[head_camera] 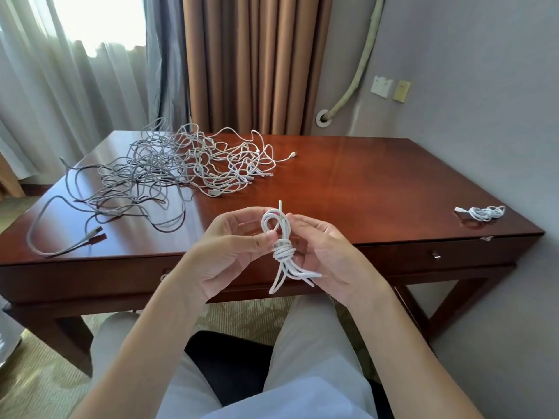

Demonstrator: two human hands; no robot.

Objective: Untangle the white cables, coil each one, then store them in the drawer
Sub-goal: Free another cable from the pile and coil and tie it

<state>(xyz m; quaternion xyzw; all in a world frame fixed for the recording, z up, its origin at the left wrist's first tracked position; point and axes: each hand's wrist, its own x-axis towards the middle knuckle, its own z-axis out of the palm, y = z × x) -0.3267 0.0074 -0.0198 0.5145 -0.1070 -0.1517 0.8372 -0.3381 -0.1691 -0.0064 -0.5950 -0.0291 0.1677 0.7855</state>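
Note:
I hold a small white coiled cable (281,246) in front of the desk's near edge, its middle wrapped with several turns and one end sticking up. My left hand (233,252) pinches the wrapped middle with thumb and fingers. My right hand (329,255) grips the bundle from the right side. A big tangle of white and grey cables (169,164) lies on the left half of the wooden desk (378,189). One finished white coil (484,212) lies near the desk's right edge. A drawer front with a small metal pull (435,255) sits below the desktop, closed.
Grey cable ends with USB plugs (93,232) trail toward the desk's front left corner. Curtains hang behind the desk, wall sockets (381,86) at the right. My legs and a dark chair seat (230,367) are below the hands.

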